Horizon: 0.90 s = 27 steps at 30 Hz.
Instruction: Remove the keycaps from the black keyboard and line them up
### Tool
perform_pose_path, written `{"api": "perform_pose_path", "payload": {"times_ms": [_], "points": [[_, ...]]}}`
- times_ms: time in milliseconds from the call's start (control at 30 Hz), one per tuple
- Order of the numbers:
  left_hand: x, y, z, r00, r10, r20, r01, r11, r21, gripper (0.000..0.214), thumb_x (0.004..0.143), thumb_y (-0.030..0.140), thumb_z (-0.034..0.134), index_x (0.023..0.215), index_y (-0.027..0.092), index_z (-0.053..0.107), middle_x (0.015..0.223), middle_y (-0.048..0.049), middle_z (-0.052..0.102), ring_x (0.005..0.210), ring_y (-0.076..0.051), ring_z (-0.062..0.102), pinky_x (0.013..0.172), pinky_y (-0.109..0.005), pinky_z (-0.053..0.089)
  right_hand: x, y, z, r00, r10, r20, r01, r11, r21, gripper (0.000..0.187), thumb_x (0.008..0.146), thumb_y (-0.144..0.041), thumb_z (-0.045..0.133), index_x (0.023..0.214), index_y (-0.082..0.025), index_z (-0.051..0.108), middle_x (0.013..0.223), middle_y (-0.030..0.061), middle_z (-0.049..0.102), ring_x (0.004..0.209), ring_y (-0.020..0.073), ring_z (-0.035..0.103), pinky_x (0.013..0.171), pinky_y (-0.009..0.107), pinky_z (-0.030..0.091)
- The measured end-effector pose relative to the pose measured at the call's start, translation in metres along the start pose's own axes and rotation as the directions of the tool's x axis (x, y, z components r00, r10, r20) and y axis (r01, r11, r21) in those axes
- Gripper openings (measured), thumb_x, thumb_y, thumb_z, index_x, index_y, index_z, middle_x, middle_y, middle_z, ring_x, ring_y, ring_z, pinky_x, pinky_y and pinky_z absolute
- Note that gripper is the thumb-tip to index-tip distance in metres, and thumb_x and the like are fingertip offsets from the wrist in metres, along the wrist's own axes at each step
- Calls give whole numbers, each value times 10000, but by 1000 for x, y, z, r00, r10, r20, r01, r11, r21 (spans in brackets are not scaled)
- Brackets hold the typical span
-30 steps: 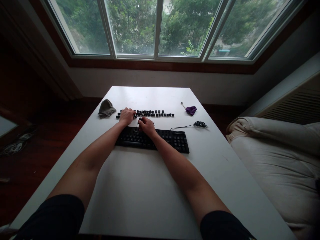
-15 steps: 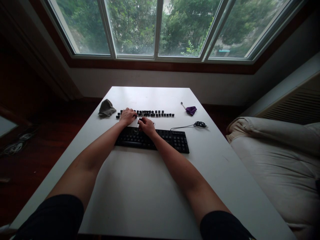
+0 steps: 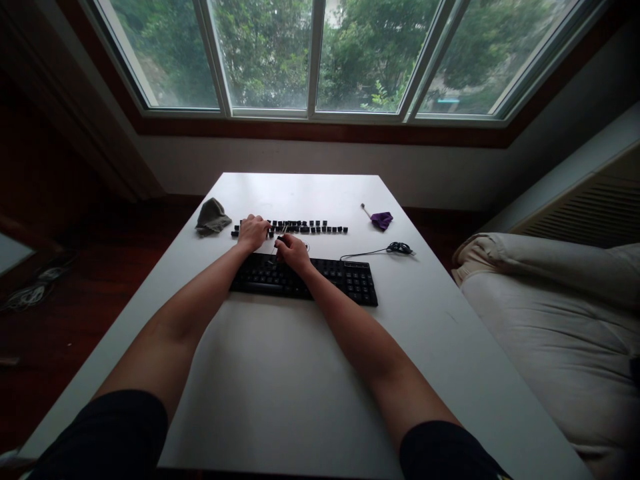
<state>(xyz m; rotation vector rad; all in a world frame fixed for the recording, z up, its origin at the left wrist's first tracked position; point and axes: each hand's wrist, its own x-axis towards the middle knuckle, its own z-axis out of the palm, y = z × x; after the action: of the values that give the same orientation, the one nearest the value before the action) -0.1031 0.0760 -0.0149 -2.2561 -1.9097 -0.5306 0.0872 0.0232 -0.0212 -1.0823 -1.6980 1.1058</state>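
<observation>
A black keyboard (image 3: 270, 283) lies across the white table, with part of its upper rows hidden by my hands. My right hand (image 3: 295, 254) is above its top edge, closed around the dark handle of a keycap puller (image 3: 275, 249), whose thin wires point down toward the keys. Beyond the keyboard, loose black keycaps (image 3: 330, 229) stand in two rows. My left hand (image 3: 254, 232) rests over the left part of these rows, fingers stretched out and apart from the puller. A keycap (image 3: 271, 234) sits by its fingertips.
On the left lies a crumpled grey cloth (image 3: 213, 217). A purple cloth (image 3: 382, 221) with a thin stick-like brush (image 3: 366, 211) lies at the right. The keyboard's coiled cable (image 3: 400, 248) is on the table near the right edge. A pale sofa (image 3: 540, 320) stands beside the table.
My left fingers have lifted slightly back from a keycap, which now stands at the near row. My right hand with the keycap puller has barely moved.
</observation>
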Motion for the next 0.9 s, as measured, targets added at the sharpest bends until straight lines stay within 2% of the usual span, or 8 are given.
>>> {"api": "perform_pose_path", "payload": {"times_ms": [133, 300, 567, 767, 900], "points": [[0, -6, -3, 999, -34, 12, 34, 999, -7, 325, 943, 240, 445, 1030, 257, 758, 1106, -108, 683, 1109, -318, 494, 924, -474, 379, -3, -7, -3, 1000, 14, 8, -14, 1000, -5, 170, 902, -369, 569, 876, -214, 634, 644, -20, 671, 562, 159, 658, 644, 290, 555], [-2, -9, -3, 1000, -7, 28, 7, 1000, 2, 297, 938, 272, 473, 978, 258, 768, 1096, -99, 693, 1114, -317, 495, 929, -478, 385, -6, -14, -6, 1000, 14, 17, -14, 1000, -13, 167, 902, -367, 574, 875, -214, 635, 640, -23, 672, 577, 156, 658, 641, 277, 548], [-4, -9, -3, 999, 28, 17, -27, 1000, -13, 285, 931, 285, 484, 968, 265, 766, 1085, -95, 696, 1105, -310, 502, 930, -480, 389, -2, -4, -4, 1000, 5, 10, -5, 1000, -3, 186, 899, -396, 571, 847, -221, 602, 636, -24, 665, 551, 160, 651, 633, 294, 548], [-6, -19, -6, 999, -36, -3, 35, 999, -34, 324, 916, 190, 459, 1009, 260, 760, 1115, -90, 700, 1087, -295, 511, 915, -462, 391, -1, -3, -3, 1000, -6, 18, 6, 1000, 14, 193, 902, -411, 573, 869, -226, 618, 636, -16, 664, 572, 173, 658, 622, 301, 546], [-8, -25, -8, 999, -40, 5, 40, 998, -48, 337, 915, 194, 451, 1022, 257, 765, 1103, -89, 717, 1083, -298, 520, 932, -476, 384, -1, -3, -3, 1000, 9, 25, -10, 1000, 15, 188, 901, -402, 574, 861, -222, 612, 650, -9, 674, 572, 175, 660, 614, 298, 541]]}}
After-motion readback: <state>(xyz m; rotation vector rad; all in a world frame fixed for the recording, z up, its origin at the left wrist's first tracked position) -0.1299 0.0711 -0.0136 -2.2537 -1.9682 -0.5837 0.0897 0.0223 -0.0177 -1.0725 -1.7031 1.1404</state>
